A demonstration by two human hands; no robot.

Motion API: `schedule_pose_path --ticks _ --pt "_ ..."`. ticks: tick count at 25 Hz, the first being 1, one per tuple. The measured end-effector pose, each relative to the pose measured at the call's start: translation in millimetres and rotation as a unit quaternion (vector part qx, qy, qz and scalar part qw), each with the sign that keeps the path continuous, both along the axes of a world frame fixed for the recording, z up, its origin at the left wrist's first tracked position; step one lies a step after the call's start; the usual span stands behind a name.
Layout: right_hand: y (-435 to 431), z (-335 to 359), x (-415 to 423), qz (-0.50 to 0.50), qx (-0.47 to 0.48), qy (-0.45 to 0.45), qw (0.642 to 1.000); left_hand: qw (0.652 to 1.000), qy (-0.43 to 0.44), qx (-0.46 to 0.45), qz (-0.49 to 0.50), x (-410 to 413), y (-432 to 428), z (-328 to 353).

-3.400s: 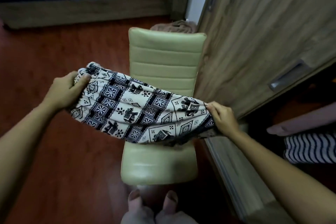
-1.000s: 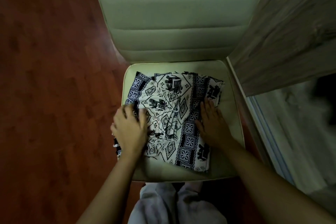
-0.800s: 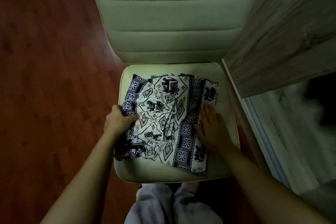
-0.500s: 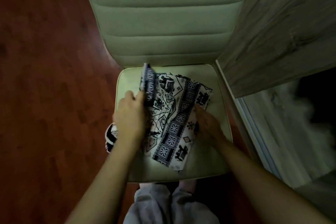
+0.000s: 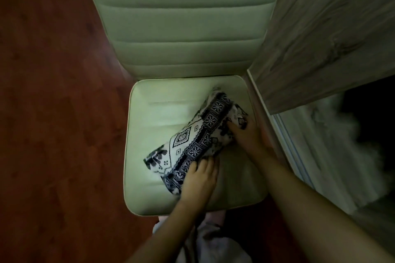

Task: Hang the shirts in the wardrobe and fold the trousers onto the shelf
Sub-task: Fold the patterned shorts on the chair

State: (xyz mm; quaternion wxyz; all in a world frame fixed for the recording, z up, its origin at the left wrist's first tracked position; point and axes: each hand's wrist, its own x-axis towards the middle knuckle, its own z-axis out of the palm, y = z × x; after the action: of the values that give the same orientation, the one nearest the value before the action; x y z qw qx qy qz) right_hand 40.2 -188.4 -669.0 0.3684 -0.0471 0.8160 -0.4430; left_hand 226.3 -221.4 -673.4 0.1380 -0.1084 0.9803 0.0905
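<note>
The patterned black-and-white trousers [image 5: 192, 141] lie folded into a narrow bundle, set diagonally on the pale green chair seat [image 5: 158, 117]. My left hand [image 5: 198, 181] holds the bundle's near lower end, with the fingers over its edge. My right hand [image 5: 245, 134] grips the upper right part, fingers curled into the cloth. The wardrobe's wooden door [image 5: 333, 28] stands right beside the chair, and its dark interior [image 5: 367, 117] opens at the right edge. No shirts are in view.
The chair's padded backrest [image 5: 188, 17] rises just behind the seat. Red-brown wooden floor [image 5: 55, 113] fills the left side. The wardrobe's sliding rail [image 5: 299, 156] runs along the chair's right side. My legs in light clothing [image 5: 205, 239] are at the seat's front edge.
The trousers went from a wide flat layer to a narrow bundle as my left hand carried the left side over to the right. Both hands now hold it on the seat's right half.
</note>
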Motion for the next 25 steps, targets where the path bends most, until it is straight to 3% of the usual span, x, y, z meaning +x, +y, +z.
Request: schedule_pose_path --ticks 4,7,9,10,12,13,16,20,23,25 --pt "27.5 2.8 32.4 -0.007 0.024 -0.047 0.999 0.996 0.078 -0.002 -0.054 46.1 -71.0 -5.4" --pt "37.1 13.1 49.3 0.041 0.047 0.007 0.998 0.987 0.149 0.066 -0.007 62.6 -104.2 9.6" --pt "35.9 15.7 51.6 0.032 0.047 0.035 0.998 0.951 0.234 0.102 0.173 57.6 -107.7 28.5" --pt "33.3 15.5 51.5 0.022 0.057 0.043 0.997 0.908 0.262 0.1 0.311 49.9 -109.9 36.3" --pt "24.3 11.7 52.5 0.016 0.089 0.071 0.993 0.805 0.224 0.121 0.536 26.6 -119.7 42.6" --pt "18.4 11.2 52.5 0.014 0.096 0.095 0.991 0.788 0.174 0.124 0.577 13.4 -122.9 41.8" --pt "3.7 8.7 50.8 -0.021 0.088 0.15 0.985 0.838 0.137 0.062 0.525 -4.5 -116.4 29.2" --pt "1.8 -4.4 47.6 -0.046 0.1 0.19 0.976 0.793 0.167 0.051 0.584 9.9 -103.5 18.5" --pt "-0.6 -7.5 51.3 -0.022 0.117 0.213 0.97 0.824 0.198 0.065 0.527 20.5 -91.4 18.4" --pt "-0.5 -4.7 46.4 -0.003 0.11 0.244 0.963 0.845 0.196 0.013 0.497 21.8 -104.9 20.9"
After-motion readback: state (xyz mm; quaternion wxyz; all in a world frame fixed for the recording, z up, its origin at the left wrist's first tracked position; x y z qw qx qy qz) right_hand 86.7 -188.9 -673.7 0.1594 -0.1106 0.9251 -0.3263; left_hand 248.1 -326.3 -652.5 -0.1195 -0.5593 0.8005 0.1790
